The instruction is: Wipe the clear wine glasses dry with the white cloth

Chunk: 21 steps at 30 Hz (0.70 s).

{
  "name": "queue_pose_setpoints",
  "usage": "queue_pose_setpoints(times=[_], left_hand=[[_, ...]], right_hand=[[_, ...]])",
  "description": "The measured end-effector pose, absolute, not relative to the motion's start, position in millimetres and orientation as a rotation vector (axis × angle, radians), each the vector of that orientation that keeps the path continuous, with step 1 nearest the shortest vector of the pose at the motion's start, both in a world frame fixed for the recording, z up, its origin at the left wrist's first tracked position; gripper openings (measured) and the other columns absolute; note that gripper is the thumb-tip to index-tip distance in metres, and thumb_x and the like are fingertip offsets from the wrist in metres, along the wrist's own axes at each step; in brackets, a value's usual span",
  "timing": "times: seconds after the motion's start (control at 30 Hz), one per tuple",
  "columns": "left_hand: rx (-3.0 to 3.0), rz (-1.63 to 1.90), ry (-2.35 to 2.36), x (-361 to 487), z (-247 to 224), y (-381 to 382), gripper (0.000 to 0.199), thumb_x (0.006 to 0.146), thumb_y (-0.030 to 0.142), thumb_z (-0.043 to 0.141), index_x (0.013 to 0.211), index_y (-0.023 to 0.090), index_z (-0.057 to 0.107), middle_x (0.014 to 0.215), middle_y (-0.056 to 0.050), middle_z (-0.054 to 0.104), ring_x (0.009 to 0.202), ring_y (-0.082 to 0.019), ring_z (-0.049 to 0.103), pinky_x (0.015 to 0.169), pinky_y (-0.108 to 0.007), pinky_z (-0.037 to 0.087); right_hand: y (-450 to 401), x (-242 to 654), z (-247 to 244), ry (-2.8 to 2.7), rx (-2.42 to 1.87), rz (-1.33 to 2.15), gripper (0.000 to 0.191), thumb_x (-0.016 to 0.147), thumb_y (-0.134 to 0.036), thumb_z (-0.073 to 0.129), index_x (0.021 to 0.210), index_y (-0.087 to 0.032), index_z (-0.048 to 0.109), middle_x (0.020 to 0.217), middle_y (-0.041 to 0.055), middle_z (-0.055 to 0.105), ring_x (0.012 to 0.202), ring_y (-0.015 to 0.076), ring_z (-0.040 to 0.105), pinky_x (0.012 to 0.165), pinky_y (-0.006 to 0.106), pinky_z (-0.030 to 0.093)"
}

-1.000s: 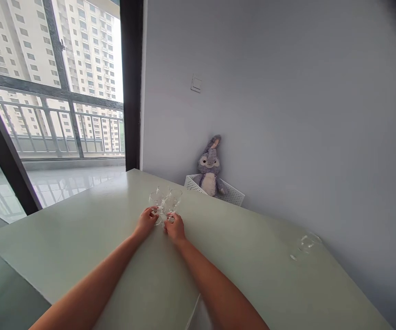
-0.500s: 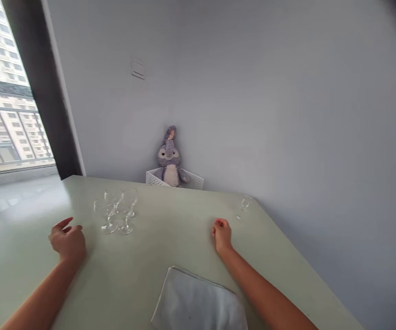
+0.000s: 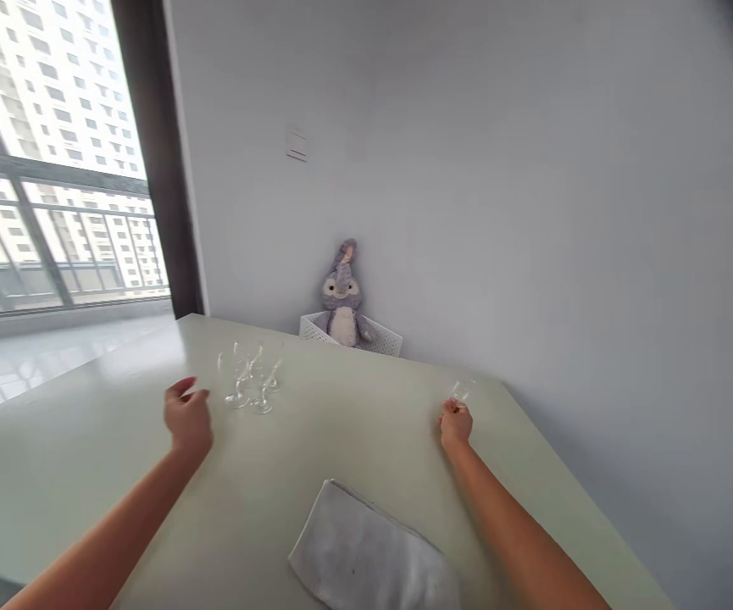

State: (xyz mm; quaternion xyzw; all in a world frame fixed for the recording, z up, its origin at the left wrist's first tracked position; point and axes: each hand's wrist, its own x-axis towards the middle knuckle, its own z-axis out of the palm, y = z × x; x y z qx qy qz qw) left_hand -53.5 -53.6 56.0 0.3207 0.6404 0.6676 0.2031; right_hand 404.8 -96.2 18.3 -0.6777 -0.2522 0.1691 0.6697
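My right hand (image 3: pixel 456 424) is stretched forward at the far right of the table, its fingers closed at the stem of a clear stemmed glass (image 3: pixel 463 390). The bowl shows above the fingers; the foot is hidden behind the hand. My left hand (image 3: pixel 189 417) holds nothing, its thumb and fingers apart. It hovers over the table just left of a cluster of several clear stemmed glasses (image 3: pixel 263 398), not touching them. These stand upright close together. A folded grey cloth (image 3: pixel 372 551) lies between my forearms at the near edge.
The pale green table (image 3: pixel 341 432) runs to a grey wall on the right. Behind its far edge a plush toy (image 3: pixel 342 305) sits in a white perforated basket (image 3: pixel 384 339). A window (image 3: pixel 54 169) with a railing outside is at the left.
My right hand has reached forward to the lone glass and closed on its stem. The view has turned left, so everything sits further right. My left hand remains beside the cluster.
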Motion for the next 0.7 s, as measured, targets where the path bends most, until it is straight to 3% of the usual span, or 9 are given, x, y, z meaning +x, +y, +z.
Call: queue_pose_setpoints(times=[0.17,0.23,0.37,0.47,0.6,0.7], left_hand=[[1.378,1.349,1.333,9.5,63.3,-105.6,0.035,0.063,0.031,0.057,0.096,0.019,0.061,0.059,0.005,0.044,0.053,-0.009,0.039,0.050,-0.021,0.031],[1.438,1.186,1.229,35.5,66.4,-124.3,0.039,0.060,0.033,0.062,0.096,0.018,0.063,0.057,0.005,0.043,0.052,-0.009,0.038,0.049,-0.021,0.031],[1.295,1.124,1.109,55.7,70.3,-143.9,0.044,0.065,0.037,0.061,0.104,0.018,0.059,0.056,0.005,0.045,0.051,-0.009,0.041,0.050,-0.021,0.033],[1.153,1.144,1.098,42.1,68.8,-142.4,0.045,0.066,0.044,0.059,0.101,0.015,0.057,0.051,0.006,0.043,0.043,-0.008,0.035,0.043,-0.021,0.028],[1.188,1.247,1.235,3.8,59.2,-125.7,0.040,0.064,0.047,0.059,0.088,0.016,0.059,0.055,0.004,0.047,0.049,-0.009,0.041,0.048,-0.022,0.032],[1.262,1.294,1.410,-26.8,48.2,-110.2,0.037,0.062,0.047,0.060,0.083,0.016,0.060,0.059,0.004,0.048,0.056,-0.010,0.043,0.053,-0.022,0.031]], right_hand=[[-97.8,275.0,26.1,-0.852,-1.349,0.724,0.042,0.061,-0.046,0.059,0.089,-0.013,0.056,0.062,-0.0004,0.058,0.039,0.0083,0.046,0.041,0.024,0.041],[-109.9,220.9,37.1,-0.987,-1.258,0.852,0.048,0.062,-0.043,0.061,0.100,-0.015,0.055,0.066,-0.0003,0.061,0.038,0.0081,0.046,0.040,0.024,0.041],[-135.5,148.3,59.0,-1.197,-1.027,1.160,0.056,0.075,-0.036,0.051,0.126,-0.020,0.036,0.071,-0.0003,0.060,0.049,0.0105,0.052,0.043,0.021,0.042],[-145.5,129.4,66.8,-1.357,-1.024,1.196,0.057,0.076,-0.028,0.046,0.131,-0.021,0.032,0.075,0.0012,0.060,0.053,0.0113,0.052,0.044,0.022,0.043],[-157.0,139.6,67.7,-1.547,-1.078,1.161,0.055,0.073,-0.023,0.046,0.128,-0.025,0.036,0.106,0.0062,0.056,0.060,0.0111,0.056,0.051,0.026,0.047],[-171.1,165.5,63.0,-1.619,-1.146,1.140,0.043,0.074,-0.024,0.045,0.117,-0.025,0.047,0.103,0.0051,0.057,0.059,0.0107,0.055,0.052,0.026,0.046]])
